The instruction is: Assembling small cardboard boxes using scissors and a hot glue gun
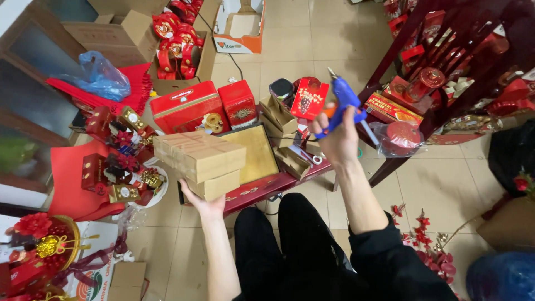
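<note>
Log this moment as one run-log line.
left hand: holds stacked boxes from below | right hand: grips raised blue glue gun | beneath: gold tray on low red table

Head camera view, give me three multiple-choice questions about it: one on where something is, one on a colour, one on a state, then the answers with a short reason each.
1. Where is the stack of plain brown cardboard boxes?
A. Resting on the left hand
B. On the dark wooden chair
C. Inside the open carton at the top

2. What colour is the pistol-shaped glue gun?
A. Green
B. Blue
C. White

3. What is the right hand doing?
A. Lying flat on the floor
B. Gripping the glue gun, raised
C. Hanging free, holding nothing

Answers:
1 A: the palm sits under the bottom box of the stack.
2 B: the body is blue, with an orange trigger part.
3 B: the fingers wrap the handle, nozzle pointing up and away above the low red table.
</note>
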